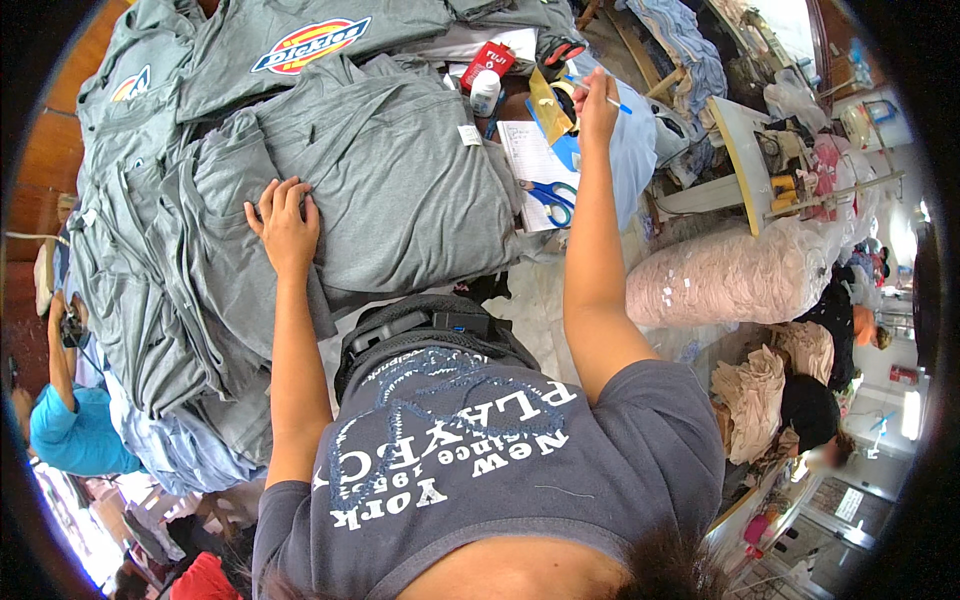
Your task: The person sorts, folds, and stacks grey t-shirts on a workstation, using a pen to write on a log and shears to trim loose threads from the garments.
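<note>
A wide heap of grey T-shirts (390, 180) covers the table in front of me. My left hand (285, 225) lies on them, fingers spread and palm down, gripping nothing. Out to the right, my right hand (597, 108) is raised with its fingers closed round a blue-and-white pen (624, 108). Below that hand are a roll of tape (567, 97) and a yellow-and-blue folder (549, 112). A sheet of paper with handwriting (527, 145) lies beside the shirts, with blue-handled scissors (556, 203) resting on its lower part.
Left of the paper's top stand a white bottle (486, 90) and a red box (492, 62). A pinkish bundle in clear plastic (720, 292) lies to my right, below a tilted work table (735, 160). At far left is another person in a teal shirt (80, 430).
</note>
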Tool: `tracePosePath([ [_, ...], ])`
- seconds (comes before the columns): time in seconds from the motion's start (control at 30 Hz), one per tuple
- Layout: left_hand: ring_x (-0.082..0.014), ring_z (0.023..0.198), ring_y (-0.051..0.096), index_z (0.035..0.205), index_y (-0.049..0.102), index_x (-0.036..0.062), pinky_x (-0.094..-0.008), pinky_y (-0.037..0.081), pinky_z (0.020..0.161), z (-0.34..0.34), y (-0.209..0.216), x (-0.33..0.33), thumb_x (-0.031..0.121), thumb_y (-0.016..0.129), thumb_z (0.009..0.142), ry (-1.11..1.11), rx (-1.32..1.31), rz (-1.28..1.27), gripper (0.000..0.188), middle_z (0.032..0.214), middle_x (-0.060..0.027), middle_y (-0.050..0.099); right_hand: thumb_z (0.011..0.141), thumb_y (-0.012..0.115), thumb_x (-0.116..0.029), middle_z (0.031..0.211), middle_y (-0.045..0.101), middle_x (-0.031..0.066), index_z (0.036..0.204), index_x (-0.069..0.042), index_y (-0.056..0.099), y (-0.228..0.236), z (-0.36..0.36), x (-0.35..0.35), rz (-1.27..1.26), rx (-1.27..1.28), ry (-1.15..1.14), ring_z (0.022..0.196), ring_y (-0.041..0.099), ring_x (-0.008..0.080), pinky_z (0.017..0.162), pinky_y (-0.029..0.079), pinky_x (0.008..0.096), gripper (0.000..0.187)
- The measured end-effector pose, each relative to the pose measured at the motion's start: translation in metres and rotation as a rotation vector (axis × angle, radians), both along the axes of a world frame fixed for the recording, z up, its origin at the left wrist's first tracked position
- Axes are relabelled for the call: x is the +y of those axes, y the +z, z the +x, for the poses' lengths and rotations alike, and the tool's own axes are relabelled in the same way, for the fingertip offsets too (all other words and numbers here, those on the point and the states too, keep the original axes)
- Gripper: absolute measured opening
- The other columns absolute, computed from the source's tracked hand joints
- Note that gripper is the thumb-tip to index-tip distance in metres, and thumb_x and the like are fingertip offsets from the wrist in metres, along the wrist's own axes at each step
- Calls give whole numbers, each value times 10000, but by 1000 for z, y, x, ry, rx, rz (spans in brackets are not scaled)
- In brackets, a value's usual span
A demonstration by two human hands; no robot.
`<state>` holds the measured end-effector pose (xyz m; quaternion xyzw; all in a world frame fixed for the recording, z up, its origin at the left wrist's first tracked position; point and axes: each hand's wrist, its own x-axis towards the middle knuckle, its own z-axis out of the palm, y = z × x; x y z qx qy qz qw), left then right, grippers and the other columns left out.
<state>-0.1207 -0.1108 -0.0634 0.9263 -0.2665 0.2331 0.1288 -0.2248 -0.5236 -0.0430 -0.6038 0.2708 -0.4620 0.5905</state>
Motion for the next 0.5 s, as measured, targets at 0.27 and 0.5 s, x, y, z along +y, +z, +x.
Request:
tracePosePath([
  [0.27,-168,1141,421,912,593,166,-476,146,1030,-1,1,-2,184,556,775,-9,-11,-39,143,1063,56,557,843,483,-408,531,570,69,676,-32,578,-12,41,-41,-343,311,-131,523,559,194,508,404,317,422],
  [0.5,-199,1184,365,965,573,177,-486,140,1029,2,-7,7,194,567,748,-3,12,0,218,1183,4,477,588,763,-250,703,524,80,1081,-46,385,27,41,-39,-89,417,79,505,506,140,405,414,245,654],
])
